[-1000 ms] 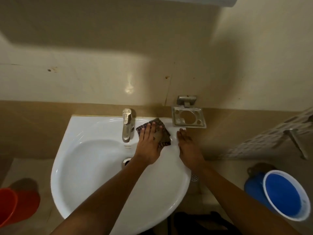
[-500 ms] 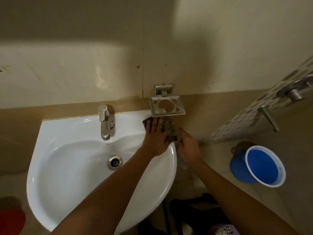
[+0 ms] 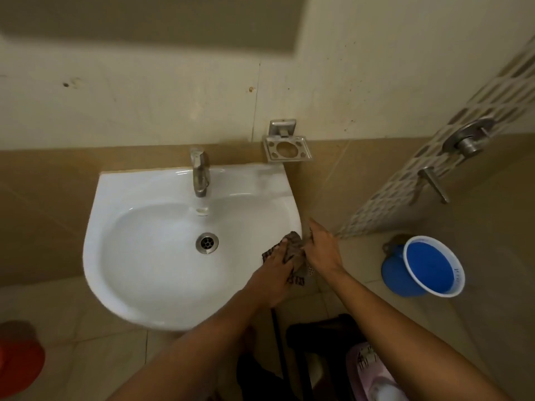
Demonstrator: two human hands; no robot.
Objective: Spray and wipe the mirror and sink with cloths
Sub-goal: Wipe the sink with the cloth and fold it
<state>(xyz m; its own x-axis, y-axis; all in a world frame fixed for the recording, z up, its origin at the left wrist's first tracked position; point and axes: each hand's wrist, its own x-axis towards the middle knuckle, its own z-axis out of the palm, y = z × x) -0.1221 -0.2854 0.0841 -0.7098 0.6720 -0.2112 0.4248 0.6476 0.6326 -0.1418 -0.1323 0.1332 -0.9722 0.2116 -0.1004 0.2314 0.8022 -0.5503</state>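
Sink [image 3: 139, 285] rim: both hands press cloth [image 3: 293, 250].

A dark patterned cloth [image 3: 293, 256] lies draped over the right rim of the white sink [image 3: 139, 285].

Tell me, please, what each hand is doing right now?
Left hand: open, straight fingers pressing the cloth onto the sink rim.
Right hand: at the cloth's edge; whether it grips cannot be told.
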